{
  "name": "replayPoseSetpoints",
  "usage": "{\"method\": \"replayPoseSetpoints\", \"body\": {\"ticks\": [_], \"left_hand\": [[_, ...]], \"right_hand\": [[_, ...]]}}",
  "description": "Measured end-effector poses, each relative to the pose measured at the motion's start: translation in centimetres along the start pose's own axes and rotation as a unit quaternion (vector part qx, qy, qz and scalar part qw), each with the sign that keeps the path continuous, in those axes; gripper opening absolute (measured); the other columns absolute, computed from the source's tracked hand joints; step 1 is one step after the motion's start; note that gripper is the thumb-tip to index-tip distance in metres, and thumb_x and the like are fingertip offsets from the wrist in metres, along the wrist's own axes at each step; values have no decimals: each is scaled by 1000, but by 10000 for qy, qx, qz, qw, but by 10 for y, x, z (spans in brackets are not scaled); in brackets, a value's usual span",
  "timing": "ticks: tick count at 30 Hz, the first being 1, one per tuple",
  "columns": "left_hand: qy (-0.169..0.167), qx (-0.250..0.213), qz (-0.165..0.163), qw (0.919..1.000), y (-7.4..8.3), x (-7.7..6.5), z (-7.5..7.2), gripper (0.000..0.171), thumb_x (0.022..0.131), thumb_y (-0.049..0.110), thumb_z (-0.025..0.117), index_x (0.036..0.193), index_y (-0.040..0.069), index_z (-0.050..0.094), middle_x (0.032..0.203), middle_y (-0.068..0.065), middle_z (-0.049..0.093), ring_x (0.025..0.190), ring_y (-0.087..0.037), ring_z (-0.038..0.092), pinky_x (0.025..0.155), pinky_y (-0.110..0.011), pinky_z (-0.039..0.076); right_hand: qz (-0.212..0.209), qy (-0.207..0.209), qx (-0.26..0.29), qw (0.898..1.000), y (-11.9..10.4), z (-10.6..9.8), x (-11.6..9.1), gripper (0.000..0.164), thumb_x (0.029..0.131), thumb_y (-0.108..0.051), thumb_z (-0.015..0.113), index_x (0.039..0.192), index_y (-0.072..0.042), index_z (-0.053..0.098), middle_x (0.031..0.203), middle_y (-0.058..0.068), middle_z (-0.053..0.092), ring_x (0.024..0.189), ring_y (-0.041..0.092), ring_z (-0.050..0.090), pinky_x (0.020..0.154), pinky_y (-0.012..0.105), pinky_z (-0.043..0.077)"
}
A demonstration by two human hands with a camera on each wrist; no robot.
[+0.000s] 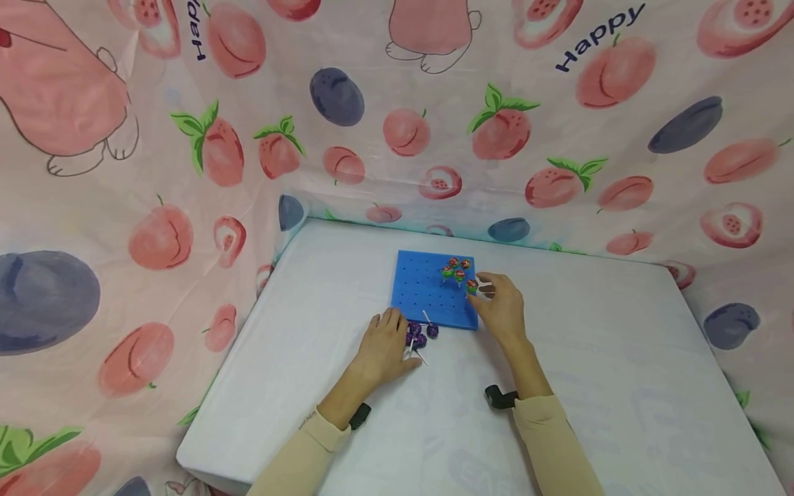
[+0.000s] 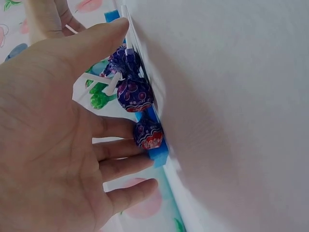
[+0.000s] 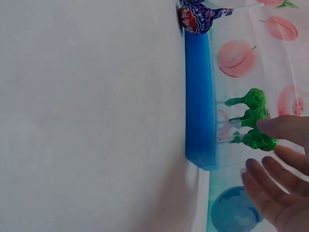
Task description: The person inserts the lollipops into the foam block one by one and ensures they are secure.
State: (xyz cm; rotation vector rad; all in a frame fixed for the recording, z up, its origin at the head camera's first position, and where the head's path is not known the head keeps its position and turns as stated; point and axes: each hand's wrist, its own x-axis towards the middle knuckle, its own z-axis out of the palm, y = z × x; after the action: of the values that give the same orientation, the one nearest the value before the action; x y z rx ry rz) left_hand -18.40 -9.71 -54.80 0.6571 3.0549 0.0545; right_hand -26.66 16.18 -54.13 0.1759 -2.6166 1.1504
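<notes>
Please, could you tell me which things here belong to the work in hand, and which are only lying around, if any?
Part of the work:
- blue board with holes
- green lollipops, at the right hand
- purple lollipops, lying by the left hand

Only surroundings, nothing loose:
- fruit-print cloth
- white table cover

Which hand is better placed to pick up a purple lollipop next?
Probably the left hand: its relaxed fingers are beside the purple lollipops, while the right hand is at a green lollipop.
</notes>
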Motion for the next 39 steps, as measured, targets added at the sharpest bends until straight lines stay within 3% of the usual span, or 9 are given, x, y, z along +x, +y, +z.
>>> {"method": "replayPoseSetpoints", "body": {"ticks": [5,9,17,24,28,32,39], "left_hand": [[-257,-270,41,9993,-4,1,-2,98,93,67,66,153,-6,42,155,-23,42,146,-37,38,120,-51,35],[-453,-707,134,9964,-12,5,-6,98,94,69,63,153,-6,41,154,-22,42,145,-36,39,120,-50,36],[-847,-1621,301,9827,-32,14,-23,97,94,69,64,157,-1,39,159,-21,37,146,-35,37,120,-49,37],[-404,-1945,795,9768,-25,29,-38,81,95,50,74,156,5,45,160,-16,38,149,-34,36,121,-50,35],[-108,-1894,1165,9749,-14,44,-44,65,95,41,78,148,12,57,152,-9,49,144,-29,43,118,-47,39],[19,-1570,1448,9769,-6,59,-44,46,93,35,81,134,16,70,136,-3,60,129,-23,51,110,-40,46],[-366,-962,1800,9783,5,76,-46,29,89,28,86,116,21,80,121,1,67,112,-20,56,97,-39,51]], "right_hand": [[674,-1009,-414,9918,4,-4,-4,61,88,-25,86,137,1,63,139,24,58,117,41,66,97,55,55],[688,-1558,-621,9834,8,-6,-6,60,88,-29,86,134,5,65,139,25,57,119,41,64,99,55,53],[475,-1565,-567,9849,13,-5,-8,56,87,-27,86,129,7,68,135,25,60,115,40,66,95,55,55],[521,-1574,-496,9849,14,-3,-9,55,88,-26,86,129,6,68,135,25,60,115,39,67,95,53,56],[505,-1553,-464,9855,14,-4,-9,55,88,-26,86,128,7,68,134,26,61,113,40,67,94,54,56],[515,-1589,-445,9849,13,-5,-8,55,88,-27,86,128,6,69,134,25,61,112,39,68,93,53,57],[590,-1620,-405,9842,14,-5,-8,55,88,-26,86,129,5,69,135,24,60,113,39,68,93,52,57]]}}
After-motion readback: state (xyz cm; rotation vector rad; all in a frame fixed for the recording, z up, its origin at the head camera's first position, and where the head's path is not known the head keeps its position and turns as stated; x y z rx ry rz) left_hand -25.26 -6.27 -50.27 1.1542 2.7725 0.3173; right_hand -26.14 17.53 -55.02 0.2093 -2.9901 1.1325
